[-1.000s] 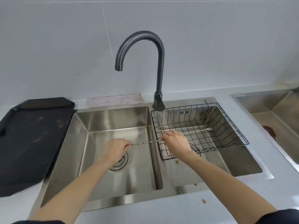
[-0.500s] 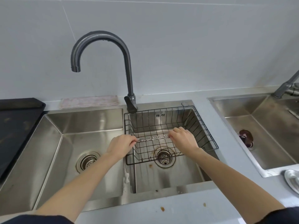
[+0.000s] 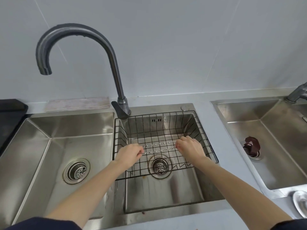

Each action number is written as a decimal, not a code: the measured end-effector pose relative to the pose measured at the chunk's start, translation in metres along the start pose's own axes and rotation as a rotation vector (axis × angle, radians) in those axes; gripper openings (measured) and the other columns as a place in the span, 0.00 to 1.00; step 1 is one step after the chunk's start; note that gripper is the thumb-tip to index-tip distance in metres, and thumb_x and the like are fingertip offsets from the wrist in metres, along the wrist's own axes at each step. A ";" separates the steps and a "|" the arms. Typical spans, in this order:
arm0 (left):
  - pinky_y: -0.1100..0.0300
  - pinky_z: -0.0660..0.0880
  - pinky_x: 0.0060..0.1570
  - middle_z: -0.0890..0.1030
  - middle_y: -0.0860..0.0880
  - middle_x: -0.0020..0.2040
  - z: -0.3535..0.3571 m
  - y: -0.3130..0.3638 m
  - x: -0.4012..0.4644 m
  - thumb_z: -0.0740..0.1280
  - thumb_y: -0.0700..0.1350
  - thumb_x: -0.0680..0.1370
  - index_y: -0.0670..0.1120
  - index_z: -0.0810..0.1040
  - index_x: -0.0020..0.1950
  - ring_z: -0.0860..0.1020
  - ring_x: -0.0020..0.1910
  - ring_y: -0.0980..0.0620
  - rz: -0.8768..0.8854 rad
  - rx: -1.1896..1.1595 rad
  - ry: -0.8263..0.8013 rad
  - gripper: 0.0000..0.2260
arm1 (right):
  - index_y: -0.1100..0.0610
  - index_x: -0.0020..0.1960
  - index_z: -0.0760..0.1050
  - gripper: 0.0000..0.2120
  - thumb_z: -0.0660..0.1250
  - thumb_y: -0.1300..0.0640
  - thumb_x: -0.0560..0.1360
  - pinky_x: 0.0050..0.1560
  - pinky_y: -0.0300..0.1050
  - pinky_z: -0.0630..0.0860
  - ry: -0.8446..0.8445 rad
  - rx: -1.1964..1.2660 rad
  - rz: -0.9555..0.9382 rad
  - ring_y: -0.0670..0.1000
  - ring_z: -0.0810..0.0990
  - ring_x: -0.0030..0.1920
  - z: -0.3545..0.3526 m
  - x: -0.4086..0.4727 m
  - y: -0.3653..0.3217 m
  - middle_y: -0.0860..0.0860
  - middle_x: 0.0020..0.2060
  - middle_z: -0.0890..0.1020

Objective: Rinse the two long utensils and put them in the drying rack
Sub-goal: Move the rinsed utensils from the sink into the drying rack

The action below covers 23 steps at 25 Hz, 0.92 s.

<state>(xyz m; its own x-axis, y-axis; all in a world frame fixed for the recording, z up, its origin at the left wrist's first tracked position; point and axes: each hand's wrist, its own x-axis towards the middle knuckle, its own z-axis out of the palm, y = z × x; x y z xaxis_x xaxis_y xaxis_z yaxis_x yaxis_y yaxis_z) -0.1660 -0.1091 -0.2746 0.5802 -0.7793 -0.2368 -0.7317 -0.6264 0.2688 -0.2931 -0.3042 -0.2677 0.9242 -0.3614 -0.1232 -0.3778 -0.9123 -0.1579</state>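
Head view shows both utensils (image 3: 159, 147) carried from the left basin to over the rack (image 3: 206, 138), left hand (image 3: 130, 152) pinching at nine o'clock, right hand (image 3: 191, 146) at three, so lowering them looks next.

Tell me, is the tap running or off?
Off, as far as the view shows. No stream falls from the faucet spout, which hangs over the left basin, while both hands hold the utensils over the rack.
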 end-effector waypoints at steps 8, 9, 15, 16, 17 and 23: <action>0.54 0.76 0.51 0.76 0.50 0.59 0.031 -0.002 0.025 0.58 0.44 0.79 0.47 0.76 0.57 0.72 0.61 0.49 -0.084 0.037 -0.156 0.10 | 0.57 0.55 0.76 0.11 0.57 0.60 0.79 0.55 0.48 0.73 -0.193 0.026 0.017 0.55 0.74 0.60 0.032 0.024 0.016 0.53 0.55 0.79; 0.54 0.76 0.51 0.76 0.50 0.59 0.032 -0.002 0.027 0.58 0.44 0.79 0.47 0.75 0.57 0.73 0.61 0.49 -0.089 0.047 -0.167 0.10 | 0.57 0.55 0.76 0.10 0.57 0.60 0.79 0.55 0.48 0.73 -0.217 0.030 0.020 0.55 0.74 0.59 0.035 0.025 0.017 0.53 0.55 0.79; 0.56 0.76 0.48 0.75 0.50 0.61 0.040 -0.003 0.031 0.57 0.43 0.79 0.47 0.74 0.58 0.76 0.58 0.50 -0.093 0.059 -0.197 0.10 | 0.57 0.54 0.76 0.10 0.58 0.60 0.78 0.52 0.48 0.75 -0.286 0.046 0.033 0.56 0.75 0.58 0.043 0.032 0.017 0.53 0.55 0.79; 0.56 0.76 0.49 0.75 0.50 0.61 0.041 -0.004 0.031 0.57 0.43 0.79 0.47 0.74 0.58 0.76 0.58 0.50 -0.095 0.052 -0.188 0.10 | 0.57 0.54 0.77 0.10 0.59 0.61 0.78 0.52 0.48 0.75 -0.284 0.051 0.034 0.56 0.75 0.57 0.043 0.033 0.017 0.53 0.55 0.79; 0.56 0.76 0.49 0.75 0.50 0.61 0.041 -0.004 0.031 0.57 0.43 0.79 0.47 0.74 0.58 0.76 0.58 0.50 -0.098 0.047 -0.184 0.10 | 0.57 0.54 0.77 0.10 0.59 0.61 0.78 0.52 0.47 0.75 -0.291 0.050 0.038 0.56 0.75 0.58 0.043 0.033 0.016 0.54 0.55 0.78; 0.56 0.76 0.48 0.76 0.51 0.59 0.042 -0.006 0.030 0.57 0.43 0.79 0.47 0.75 0.57 0.75 0.58 0.51 -0.119 0.023 -0.147 0.10 | 0.56 0.56 0.76 0.11 0.59 0.63 0.78 0.56 0.49 0.73 -0.307 0.029 0.069 0.58 0.75 0.59 0.038 0.035 0.010 0.54 0.57 0.77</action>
<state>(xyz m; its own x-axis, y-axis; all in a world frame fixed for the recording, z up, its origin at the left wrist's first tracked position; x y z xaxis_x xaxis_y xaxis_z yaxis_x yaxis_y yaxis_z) -0.1594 -0.1281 -0.3222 0.6061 -0.6875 -0.4001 -0.6696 -0.7124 0.2098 -0.2663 -0.3193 -0.3105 0.8383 -0.3428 -0.4240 -0.4442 -0.8804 -0.1664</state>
